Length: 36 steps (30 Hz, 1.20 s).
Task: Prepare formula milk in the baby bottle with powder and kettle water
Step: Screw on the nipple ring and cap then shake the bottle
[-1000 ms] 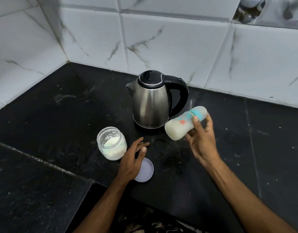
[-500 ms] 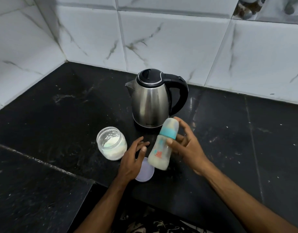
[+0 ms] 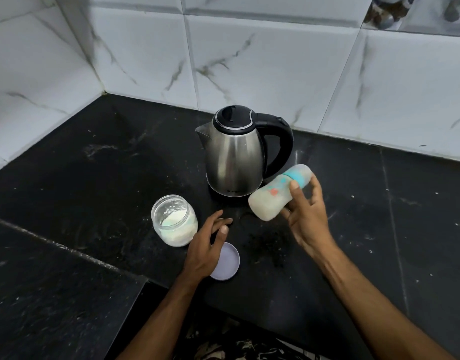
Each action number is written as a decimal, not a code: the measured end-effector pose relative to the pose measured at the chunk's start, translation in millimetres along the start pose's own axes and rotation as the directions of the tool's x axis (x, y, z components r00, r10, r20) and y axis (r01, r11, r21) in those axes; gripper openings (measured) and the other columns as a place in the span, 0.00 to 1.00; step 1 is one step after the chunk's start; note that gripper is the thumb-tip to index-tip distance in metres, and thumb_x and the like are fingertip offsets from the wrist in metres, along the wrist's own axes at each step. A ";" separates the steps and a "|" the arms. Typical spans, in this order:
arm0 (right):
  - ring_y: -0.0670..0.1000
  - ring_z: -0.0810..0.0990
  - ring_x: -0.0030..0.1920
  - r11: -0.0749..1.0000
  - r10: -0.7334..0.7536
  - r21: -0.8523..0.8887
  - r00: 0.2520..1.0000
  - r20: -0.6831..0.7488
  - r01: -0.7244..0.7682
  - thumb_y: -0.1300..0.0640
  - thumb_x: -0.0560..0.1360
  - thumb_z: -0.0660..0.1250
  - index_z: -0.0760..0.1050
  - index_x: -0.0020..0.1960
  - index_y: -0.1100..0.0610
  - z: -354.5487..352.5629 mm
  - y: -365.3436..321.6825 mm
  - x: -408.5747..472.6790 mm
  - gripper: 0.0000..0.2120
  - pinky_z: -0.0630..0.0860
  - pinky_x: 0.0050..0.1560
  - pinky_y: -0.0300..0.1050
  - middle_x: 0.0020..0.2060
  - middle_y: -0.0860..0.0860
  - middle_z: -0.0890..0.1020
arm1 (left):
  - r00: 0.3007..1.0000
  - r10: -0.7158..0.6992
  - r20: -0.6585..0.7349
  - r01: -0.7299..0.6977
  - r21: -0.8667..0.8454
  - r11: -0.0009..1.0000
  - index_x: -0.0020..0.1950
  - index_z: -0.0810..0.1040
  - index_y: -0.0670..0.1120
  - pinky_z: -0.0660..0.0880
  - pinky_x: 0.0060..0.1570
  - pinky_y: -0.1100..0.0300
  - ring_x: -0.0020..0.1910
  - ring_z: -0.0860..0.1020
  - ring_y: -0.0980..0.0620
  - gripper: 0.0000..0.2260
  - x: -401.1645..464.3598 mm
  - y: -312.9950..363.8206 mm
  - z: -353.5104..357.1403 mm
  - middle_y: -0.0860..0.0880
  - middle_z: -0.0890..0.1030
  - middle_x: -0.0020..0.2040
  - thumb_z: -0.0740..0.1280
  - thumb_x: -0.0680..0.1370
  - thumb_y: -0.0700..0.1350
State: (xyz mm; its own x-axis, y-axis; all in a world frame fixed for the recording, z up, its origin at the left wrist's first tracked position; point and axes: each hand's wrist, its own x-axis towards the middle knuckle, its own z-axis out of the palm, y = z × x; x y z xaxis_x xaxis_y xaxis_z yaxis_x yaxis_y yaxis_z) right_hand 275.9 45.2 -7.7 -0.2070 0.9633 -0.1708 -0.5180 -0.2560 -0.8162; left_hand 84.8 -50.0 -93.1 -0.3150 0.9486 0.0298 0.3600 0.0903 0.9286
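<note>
My right hand (image 3: 308, 214) grips the baby bottle (image 3: 269, 201), which is capped, has a teal ring and holds milky liquid. It is tilted almost on its side in the air, its base toward the left, just right of the steel kettle (image 3: 234, 159). The kettle stands on the black counter with its lid down and its black handle to the right. An open glass jar of white powder (image 3: 174, 221) stands left of centre. My left hand (image 3: 206, 249) rests with relaxed fingers over the jar's pale lid (image 3: 228, 263), which lies flat on the counter.
The black stone counter (image 3: 93, 178) meets white marble-look wall tiles (image 3: 249, 68) at the back and left. A raised ledge (image 3: 54, 281) runs along the front left. White specks dot the counter to the right.
My right hand has swung the bottle from near upright above the lid back up and right to a tilted, sideways pose beside the kettle. My left hand has stayed on the lid.
</note>
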 end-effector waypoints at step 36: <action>0.57 0.84 0.56 0.910 0.186 -0.413 0.925 0.331 -0.035 0.59 0.70 0.74 0.63 0.73 0.47 -9.1 7.7 -9.9 0.36 0.82 0.47 0.51 0.59 0.59 0.81 | 1.000 -0.002 -0.003 0.002 0.015 1.000 0.73 0.68 0.45 0.72 0.65 0.48 0.64 0.76 0.60 0.31 0.4 1.5 0.6 0.57 0.81 0.60 0.57 0.78 0.64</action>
State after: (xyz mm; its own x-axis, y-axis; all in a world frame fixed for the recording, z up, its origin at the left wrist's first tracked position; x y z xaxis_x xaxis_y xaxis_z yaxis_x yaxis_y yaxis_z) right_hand 281.6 34.5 -17.3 -0.5625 0.8170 -0.1273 -0.1210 -0.2337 -0.9648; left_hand 85.7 -49.4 -91.9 -0.3180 0.9476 0.0293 0.3725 0.0965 0.9230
